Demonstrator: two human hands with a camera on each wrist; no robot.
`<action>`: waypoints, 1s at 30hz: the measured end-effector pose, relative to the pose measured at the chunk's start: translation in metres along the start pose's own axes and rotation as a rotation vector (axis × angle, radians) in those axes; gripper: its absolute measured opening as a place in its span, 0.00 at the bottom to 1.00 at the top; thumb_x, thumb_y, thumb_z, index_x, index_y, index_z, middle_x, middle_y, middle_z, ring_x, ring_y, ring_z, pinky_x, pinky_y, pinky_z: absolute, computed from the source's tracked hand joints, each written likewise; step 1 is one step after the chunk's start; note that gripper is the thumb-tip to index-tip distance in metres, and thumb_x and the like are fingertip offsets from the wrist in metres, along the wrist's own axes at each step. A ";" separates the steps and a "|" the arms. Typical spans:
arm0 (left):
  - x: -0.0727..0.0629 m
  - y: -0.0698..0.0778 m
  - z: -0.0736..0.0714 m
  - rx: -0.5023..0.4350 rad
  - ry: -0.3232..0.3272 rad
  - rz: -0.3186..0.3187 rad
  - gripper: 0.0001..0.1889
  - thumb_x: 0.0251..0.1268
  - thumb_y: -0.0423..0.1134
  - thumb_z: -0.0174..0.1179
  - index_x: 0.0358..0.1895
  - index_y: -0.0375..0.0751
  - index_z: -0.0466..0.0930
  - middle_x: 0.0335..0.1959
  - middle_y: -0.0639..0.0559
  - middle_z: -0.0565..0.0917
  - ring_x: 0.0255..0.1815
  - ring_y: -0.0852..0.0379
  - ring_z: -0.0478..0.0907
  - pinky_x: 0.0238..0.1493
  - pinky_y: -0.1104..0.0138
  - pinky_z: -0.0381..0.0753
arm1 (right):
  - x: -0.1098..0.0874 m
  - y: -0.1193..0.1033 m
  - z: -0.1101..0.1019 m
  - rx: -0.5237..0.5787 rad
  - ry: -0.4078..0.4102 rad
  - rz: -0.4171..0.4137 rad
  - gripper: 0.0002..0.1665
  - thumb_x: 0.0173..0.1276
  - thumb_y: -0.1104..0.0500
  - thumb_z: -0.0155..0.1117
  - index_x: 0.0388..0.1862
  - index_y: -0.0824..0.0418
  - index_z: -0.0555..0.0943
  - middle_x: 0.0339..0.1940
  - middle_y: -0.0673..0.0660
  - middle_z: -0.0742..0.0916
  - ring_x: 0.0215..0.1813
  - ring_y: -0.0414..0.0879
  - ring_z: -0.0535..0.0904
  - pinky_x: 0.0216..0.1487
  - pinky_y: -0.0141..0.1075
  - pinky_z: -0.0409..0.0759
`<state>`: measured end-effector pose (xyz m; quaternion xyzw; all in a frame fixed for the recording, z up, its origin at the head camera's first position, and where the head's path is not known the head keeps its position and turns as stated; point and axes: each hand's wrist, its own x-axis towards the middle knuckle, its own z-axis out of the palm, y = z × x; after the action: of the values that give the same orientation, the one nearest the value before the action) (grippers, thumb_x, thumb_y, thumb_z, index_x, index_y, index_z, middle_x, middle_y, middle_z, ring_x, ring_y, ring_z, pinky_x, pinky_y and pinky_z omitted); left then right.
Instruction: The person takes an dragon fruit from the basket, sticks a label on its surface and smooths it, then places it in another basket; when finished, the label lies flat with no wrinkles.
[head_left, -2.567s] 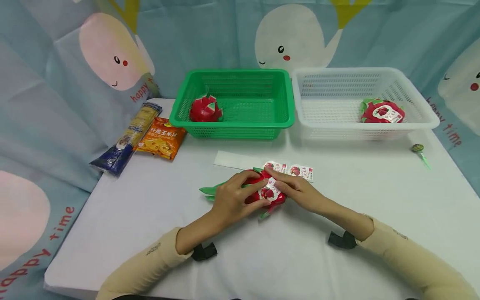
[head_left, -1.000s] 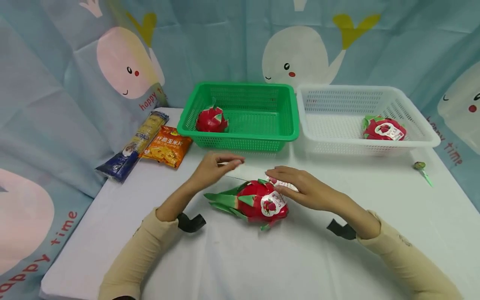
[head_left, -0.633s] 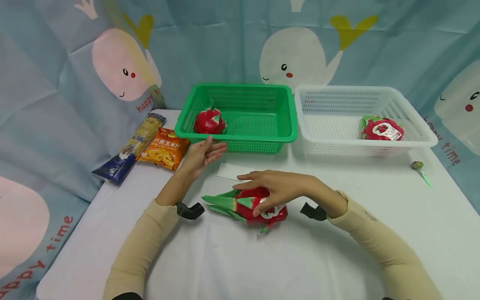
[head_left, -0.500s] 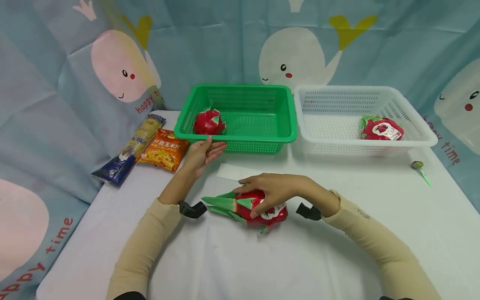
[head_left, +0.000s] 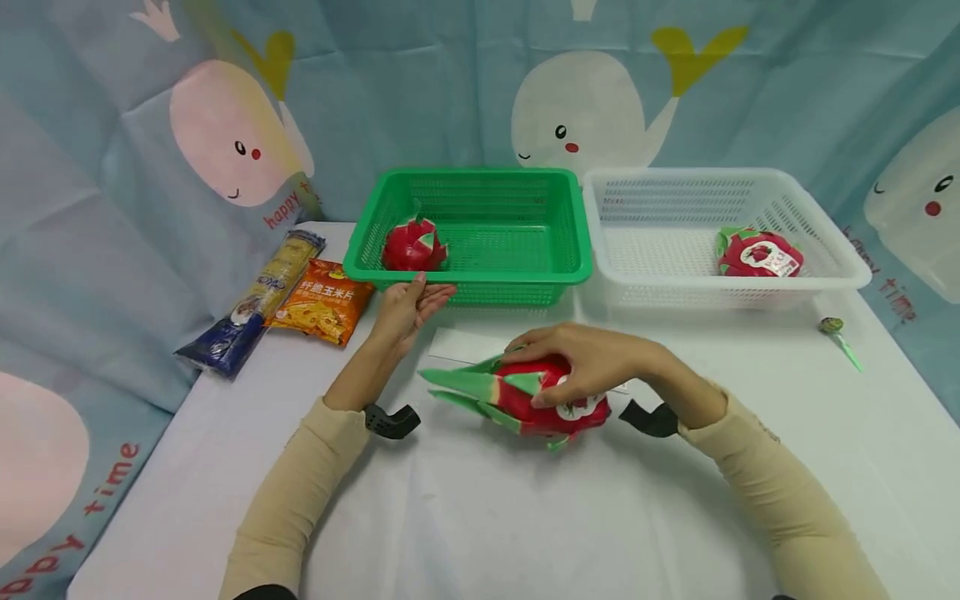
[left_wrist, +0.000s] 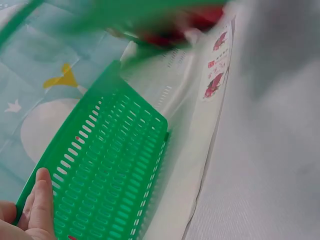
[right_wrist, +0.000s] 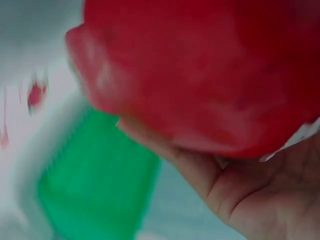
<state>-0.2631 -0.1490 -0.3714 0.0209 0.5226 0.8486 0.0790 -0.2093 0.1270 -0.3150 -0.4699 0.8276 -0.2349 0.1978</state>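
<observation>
My right hand (head_left: 596, 360) grips a dragon fruit (head_left: 517, 407) from above, thumb on the near side and fingers over the far side. The fruit is red with long green leaves pointing left, a white label partly under the hand, and it looks raised off the table. In the right wrist view its red skin (right_wrist: 200, 75) fills the upper part. My left hand (head_left: 397, 321) pinches the front rim of the green basket (head_left: 517, 277), thumb on top and fingers beneath. Inside that basket lies another dragon fruit (head_left: 411, 247).
A white basket (head_left: 720, 283) to the right holds a labelled dragon fruit (head_left: 761, 252). Behind my right hand lies a white paper strip (head_left: 459, 345), with printed stickers (left_wrist: 214, 85) in the left wrist view. Pasta pack (head_left: 258, 300) and orange snack bag (head_left: 322, 304) lie left, a lollipop (head_left: 834, 327) right.
Both hands pressed on the fruit's label, then parted. My left hand went to the green basket's rim; my right hand closed over the fruit and has lifted it slightly, shifting it right.
</observation>
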 end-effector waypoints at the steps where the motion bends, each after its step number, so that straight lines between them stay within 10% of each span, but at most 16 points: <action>1: -0.001 0.001 0.000 -0.004 0.006 0.000 0.27 0.73 0.40 0.39 0.61 0.14 0.57 0.33 0.49 0.86 0.39 0.61 0.84 0.45 0.74 0.78 | -0.007 0.003 -0.009 0.033 0.030 0.010 0.33 0.58 0.49 0.64 0.64 0.48 0.71 0.60 0.48 0.74 0.54 0.42 0.72 0.46 0.32 0.79; 6: -0.003 0.005 -0.002 -0.018 0.017 -0.008 0.28 0.72 0.40 0.39 0.61 0.15 0.55 0.33 0.49 0.86 0.39 0.60 0.84 0.45 0.74 0.78 | -0.047 0.018 -0.060 0.096 0.284 0.096 0.32 0.58 0.56 0.65 0.64 0.49 0.71 0.62 0.53 0.74 0.54 0.44 0.71 0.40 0.33 0.81; 12: 0.000 0.002 -0.001 -0.012 -0.005 -0.016 0.27 0.72 0.41 0.39 0.60 0.16 0.59 0.34 0.49 0.86 0.39 0.60 0.84 0.45 0.74 0.78 | -0.090 0.053 -0.110 0.109 0.690 0.429 0.34 0.60 0.53 0.64 0.66 0.47 0.68 0.57 0.51 0.76 0.42 0.39 0.73 0.30 0.24 0.77; 16: 0.001 0.001 -0.001 -0.008 -0.003 -0.014 0.21 0.71 0.41 0.40 0.46 0.21 0.69 0.35 0.48 0.86 0.40 0.60 0.84 0.45 0.73 0.78 | -0.096 0.091 -0.121 0.157 0.878 0.619 0.38 0.62 0.45 0.60 0.70 0.50 0.61 0.67 0.58 0.69 0.51 0.41 0.68 0.31 0.17 0.73; 22: 0.001 -0.001 -0.002 0.022 0.013 -0.029 0.24 0.71 0.42 0.40 0.55 0.22 0.66 0.34 0.50 0.86 0.39 0.62 0.84 0.44 0.74 0.78 | -0.089 0.145 -0.109 0.209 0.834 0.867 0.46 0.61 0.36 0.55 0.72 0.53 0.53 0.65 0.67 0.68 0.57 0.57 0.67 0.34 0.29 0.78; 30: 0.002 -0.001 -0.003 0.016 0.002 -0.028 0.28 0.72 0.42 0.39 0.61 0.17 0.58 0.34 0.51 0.86 0.39 0.62 0.84 0.44 0.74 0.78 | -0.084 0.176 -0.096 0.238 0.671 0.948 0.46 0.65 0.38 0.51 0.71 0.64 0.53 0.66 0.73 0.64 0.61 0.63 0.63 0.61 0.55 0.66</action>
<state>-0.2649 -0.1507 -0.3738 0.0134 0.5295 0.8434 0.0901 -0.3422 0.2987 -0.3297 0.0766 0.9325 -0.3477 0.0601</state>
